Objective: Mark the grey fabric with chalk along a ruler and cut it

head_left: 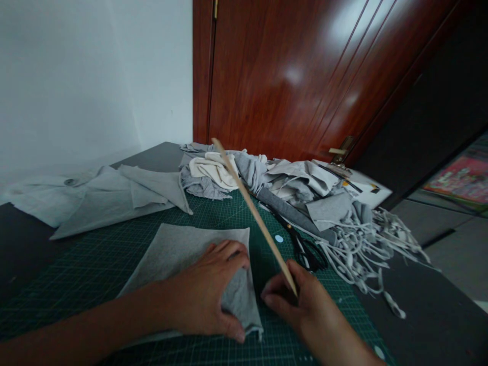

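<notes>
A folded piece of grey fabric [179, 246] lies on the green cutting mat [213, 216] in front of me. My left hand [213, 290] rests on it with the fingers spread, the thumb near its lower right corner. Just right of the fabric, my right hand [293, 295] is closed around the near end of a long thin wooden stick [251, 206]. The stick slants up and away to the left, its far end in front of the heaped cloth. Black-handled scissors [308, 251] lie on the mat beyond my right hand.
Grey and white cloth scraps [251, 170] are heaped at the back, with tangled fabric strips [362, 249] at the right. More grey fabric [125, 193] lies at the left. A white wall [76, 76] and brown door [285, 76] stand behind the table.
</notes>
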Motion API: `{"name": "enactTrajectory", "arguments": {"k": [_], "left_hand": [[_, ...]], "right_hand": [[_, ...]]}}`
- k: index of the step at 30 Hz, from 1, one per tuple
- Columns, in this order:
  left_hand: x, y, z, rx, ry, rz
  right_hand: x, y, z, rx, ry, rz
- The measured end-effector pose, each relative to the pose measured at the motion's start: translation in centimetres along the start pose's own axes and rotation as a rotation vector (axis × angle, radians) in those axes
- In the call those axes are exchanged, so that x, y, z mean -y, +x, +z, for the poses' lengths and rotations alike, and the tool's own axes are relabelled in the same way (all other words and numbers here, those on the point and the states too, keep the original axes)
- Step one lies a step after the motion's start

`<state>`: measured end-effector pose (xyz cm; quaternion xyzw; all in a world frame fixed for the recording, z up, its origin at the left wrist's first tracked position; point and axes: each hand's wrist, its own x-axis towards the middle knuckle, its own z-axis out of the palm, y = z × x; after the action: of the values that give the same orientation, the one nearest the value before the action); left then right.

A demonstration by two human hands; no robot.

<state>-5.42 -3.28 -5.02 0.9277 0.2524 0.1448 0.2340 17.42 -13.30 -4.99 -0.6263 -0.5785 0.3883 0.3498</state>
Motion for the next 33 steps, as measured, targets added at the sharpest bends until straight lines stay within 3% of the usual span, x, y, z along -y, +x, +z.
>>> {"name": "enactTrajectory", "arguments": {"k": [5,11,16,19,26,33], "left_hand": [[0.1,0.2,0.1,0.030,-0.028,-0.017],[0.5,0.1,0.4,0.032,-0.051,-0.011],[0.5,0.0,0.6,0.010,-0.044,-0.054],[0.5,-0.1,0.7,-0.020,-0.052,-0.065],[1.0,-0.4,0.9,-0.014,-0.071,-0.042],[0.2,-0.5,0.0,-0.010,-0.081,-0.031]], "right_hand": [[0.6,1.3,-0.7,-0.109,0.192,-0.022],[2.2,2.0,0.7,-0.151,0.418,0.039],[3.1,3.7,2.6,-0.124,0.730,0.166],[3.3,5.2,3.1,-0.093,0.809,0.168],[2.6,8.0,2.5,-0.027,0.592,0.052],[1.6,12.2,1.1,-0.215,0.264,-0.105]]}}
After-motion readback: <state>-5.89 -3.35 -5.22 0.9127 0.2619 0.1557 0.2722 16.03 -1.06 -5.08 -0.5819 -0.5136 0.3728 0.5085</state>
